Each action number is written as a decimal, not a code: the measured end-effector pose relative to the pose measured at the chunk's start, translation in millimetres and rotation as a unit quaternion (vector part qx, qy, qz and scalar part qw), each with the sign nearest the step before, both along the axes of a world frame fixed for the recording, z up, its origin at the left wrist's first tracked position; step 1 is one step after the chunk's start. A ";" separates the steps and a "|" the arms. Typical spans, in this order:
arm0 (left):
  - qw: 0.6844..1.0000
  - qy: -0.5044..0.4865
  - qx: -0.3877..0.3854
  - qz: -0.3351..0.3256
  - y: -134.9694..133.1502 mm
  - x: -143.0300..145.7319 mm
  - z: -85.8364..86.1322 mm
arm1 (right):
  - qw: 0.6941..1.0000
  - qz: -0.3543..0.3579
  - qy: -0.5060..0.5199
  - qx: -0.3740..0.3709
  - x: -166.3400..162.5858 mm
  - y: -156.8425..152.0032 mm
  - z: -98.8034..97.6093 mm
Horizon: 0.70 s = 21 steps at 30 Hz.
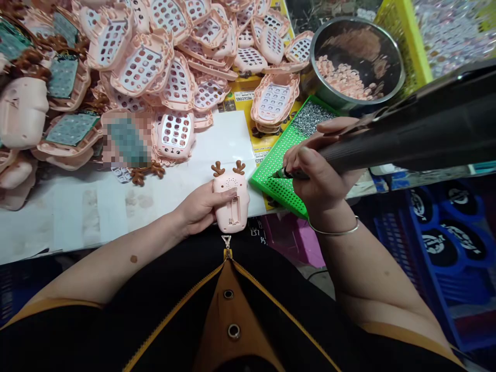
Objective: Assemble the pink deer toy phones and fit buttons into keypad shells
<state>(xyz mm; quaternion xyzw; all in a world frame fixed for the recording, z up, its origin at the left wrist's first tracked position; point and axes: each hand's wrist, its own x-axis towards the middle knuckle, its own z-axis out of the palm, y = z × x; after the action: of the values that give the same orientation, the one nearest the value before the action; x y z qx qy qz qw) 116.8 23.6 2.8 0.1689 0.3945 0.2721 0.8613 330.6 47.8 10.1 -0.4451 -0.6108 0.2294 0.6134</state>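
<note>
My left hand [199, 206] grips a pink deer-shaped toy phone [231, 199] with brown antlers, lying back side up at the near edge of the white table [77, 206]. My right hand [321, 173] is closed around a black electric screwdriver [406, 134]. The screwdriver's tip rests on a green perforated screw tray [287, 175] just right of the toy. A pile of small silver screws [313, 116] lies at the tray's far end.
A heap of pink front shells with keypad holes [174, 57] fills the far left of the table. A steel bowl [354, 64] with small pink parts stands at the back right, beside a yellow crate [411, 46]. Blue crates [449, 243] sit on the floor at right.
</note>
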 end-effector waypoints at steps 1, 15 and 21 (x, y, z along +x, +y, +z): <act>1.000 -0.001 -0.003 0.000 0.2 -0.1 -0.3 | 1.000 -0.003 -0.001 -0.004 -0.1 0.2 -1.2; 1.000 0.001 -0.003 -0.008 1.4 -2.6 -0.8 | 0.998 0.007 -0.061 -0.024 2.8 -6.4 -5.6; 1.000 -0.004 0.012 -0.013 -0.6 -3.7 2.0 | 0.999 -0.032 -0.034 -0.005 -5.9 -19.4 20.6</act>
<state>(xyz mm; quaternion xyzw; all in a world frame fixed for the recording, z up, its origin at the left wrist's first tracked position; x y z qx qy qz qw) 113.1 23.0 4.8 0.1837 0.3853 0.2664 0.8642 324.8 28.3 30.7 -0.4754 -0.6153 0.1973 0.5971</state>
